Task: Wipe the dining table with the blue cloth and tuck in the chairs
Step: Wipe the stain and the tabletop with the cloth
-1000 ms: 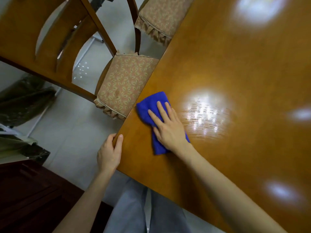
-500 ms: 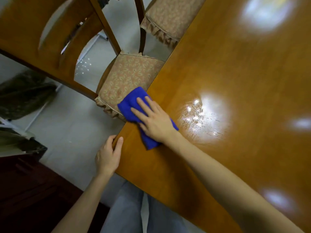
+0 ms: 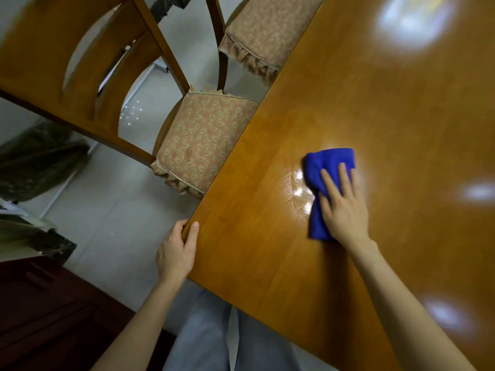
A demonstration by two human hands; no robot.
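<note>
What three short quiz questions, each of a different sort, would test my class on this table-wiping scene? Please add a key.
1. True or false: the right hand presses the cloth onto the table with straight fingers.
2. The left hand: A) hangs free; B) grips the table's corner; C) holds the cloth.
3. How many cushioned chairs show beside the table?
Key: 1 true; 2 B; 3 two.
</note>
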